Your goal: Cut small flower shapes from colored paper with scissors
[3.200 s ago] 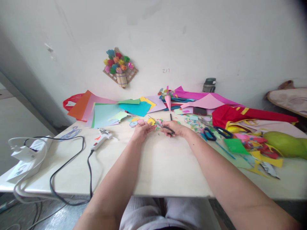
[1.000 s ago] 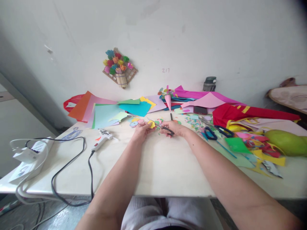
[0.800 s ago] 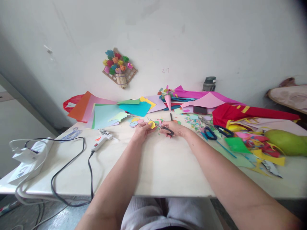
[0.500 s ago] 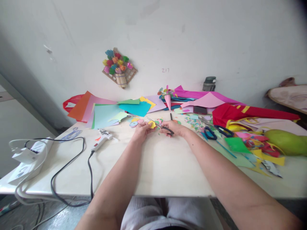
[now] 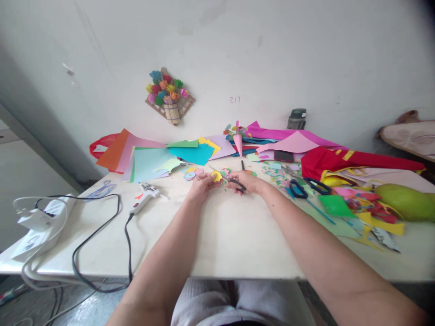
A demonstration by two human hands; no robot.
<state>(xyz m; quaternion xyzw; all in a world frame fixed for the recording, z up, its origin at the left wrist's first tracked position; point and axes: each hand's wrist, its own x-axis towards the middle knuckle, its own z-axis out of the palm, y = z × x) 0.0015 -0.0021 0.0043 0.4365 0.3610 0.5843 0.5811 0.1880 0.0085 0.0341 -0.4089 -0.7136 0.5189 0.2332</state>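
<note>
At the middle of the table, my left hand [image 5: 203,184] pinches a small piece of yellow paper [image 5: 216,176]. My right hand [image 5: 247,182] is closed round the dark handles of a pair of scissors [image 5: 239,184], whose blades point left, at the yellow paper. Whether the blades are touching the paper is too small to tell. Small paper cutouts [image 5: 194,172] lie just beyond my left hand. Behind my right hand stands a pink paper cone [image 5: 238,144] topped with colourful paper bits, and a short black stick shows below it.
A glue gun [image 5: 144,200] with a black cord lies left, near a white power strip [image 5: 44,231]. Coloured paper sheets [image 5: 152,158] line the back. Right are blue-handled scissors [image 5: 299,189], paper scraps [image 5: 277,172], red fabric [image 5: 340,158] and a green rounded object [image 5: 404,201].
The yellow paper has turned or shifted very slightly in my left hand. My right hand and the scissors are almost unmoved, and everything else stays put.
</note>
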